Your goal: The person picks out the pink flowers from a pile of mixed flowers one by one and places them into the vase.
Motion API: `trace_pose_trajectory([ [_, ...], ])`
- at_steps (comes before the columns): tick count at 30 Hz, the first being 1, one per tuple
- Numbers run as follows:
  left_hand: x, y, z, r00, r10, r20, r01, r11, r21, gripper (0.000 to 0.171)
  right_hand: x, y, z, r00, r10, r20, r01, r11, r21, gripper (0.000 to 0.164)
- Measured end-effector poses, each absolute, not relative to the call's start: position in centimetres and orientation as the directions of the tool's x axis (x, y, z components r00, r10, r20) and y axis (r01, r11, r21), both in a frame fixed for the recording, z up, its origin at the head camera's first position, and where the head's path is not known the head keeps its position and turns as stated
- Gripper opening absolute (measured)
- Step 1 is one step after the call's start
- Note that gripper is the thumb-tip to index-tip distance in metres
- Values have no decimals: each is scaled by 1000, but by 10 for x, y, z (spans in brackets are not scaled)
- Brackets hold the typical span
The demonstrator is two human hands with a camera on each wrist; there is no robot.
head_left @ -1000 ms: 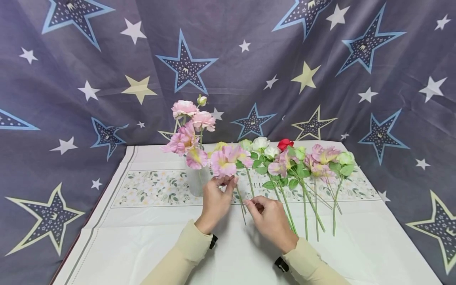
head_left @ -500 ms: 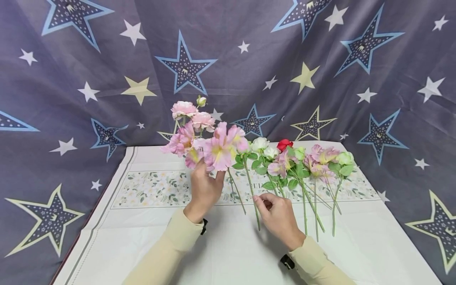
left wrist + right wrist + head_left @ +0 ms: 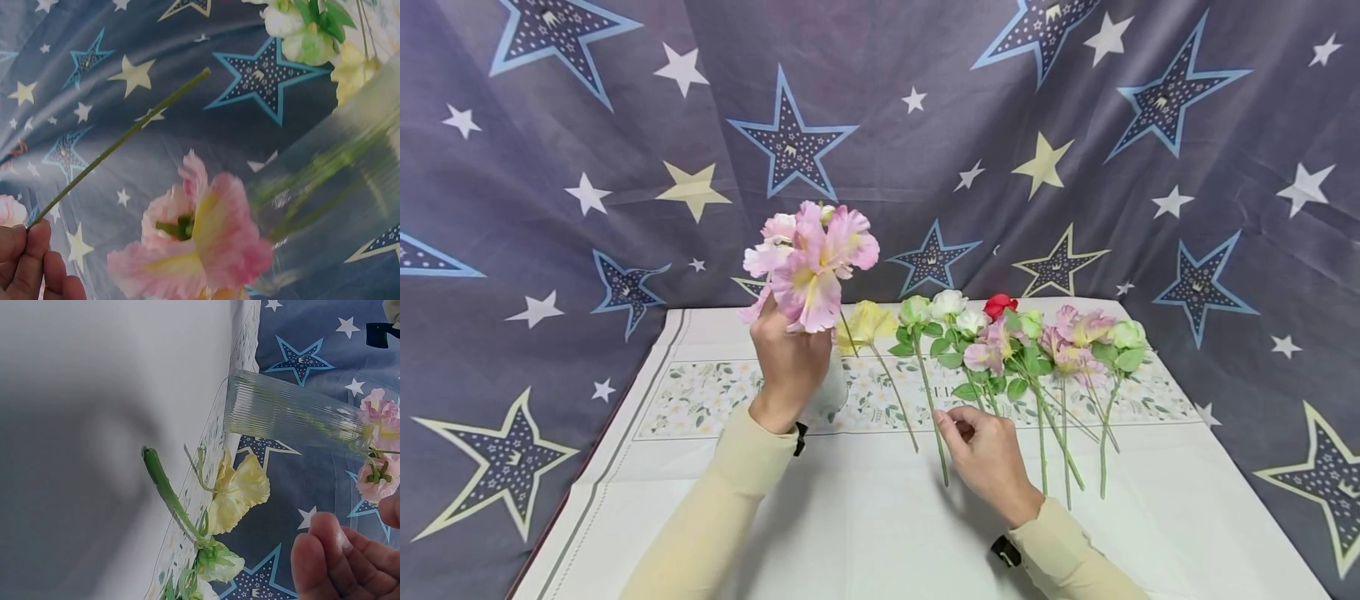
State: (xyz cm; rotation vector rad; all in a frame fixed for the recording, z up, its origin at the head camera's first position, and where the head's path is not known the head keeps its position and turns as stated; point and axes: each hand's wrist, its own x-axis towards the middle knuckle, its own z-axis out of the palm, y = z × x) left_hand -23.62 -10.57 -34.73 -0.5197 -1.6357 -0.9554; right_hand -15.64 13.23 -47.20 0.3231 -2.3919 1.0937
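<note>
My left hand (image 3: 790,358) pinches the stem of a pink flower with a yellow centre (image 3: 816,275), raised in front of the vase. In the left wrist view the green stem (image 3: 125,137) runs free of the fingers, its cut end beside the vase and not in it. The clear ribbed vase (image 3: 281,406) stands upright and holds several pink flowers (image 3: 219,244); in the head view my left hand mostly hides it. My right hand (image 3: 988,458) hovers over the table with fingers loosely curled, nothing between them, near the stem of a pale green rose (image 3: 915,310).
A yellow flower (image 3: 868,323) lies right of the vase. Further right lie white roses (image 3: 949,302), a red rose (image 3: 1000,304) and more pink flowers (image 3: 1078,325), stems towards me. A white cloth with a floral band (image 3: 715,400) covers the table; a starry curtain (image 3: 880,150) hangs behind.
My left hand has lifted the pink flower from the row and carried it up and left to the vase, uncovering the yellow flower. My right hand has shifted slightly right.
</note>
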Motion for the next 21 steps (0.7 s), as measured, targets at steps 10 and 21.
trace_pose_trajectory([
  [10,-241,-113,-336,-201,-157,967,709,658,254,15,-156,132,-471,-857,-8,515,-395,652,-648,15],
  [21,-241,-116,-325,-135,-229,964,718,648,255,20,-157,133,-471,-852,-12,524,-407,644,-648,17],
])
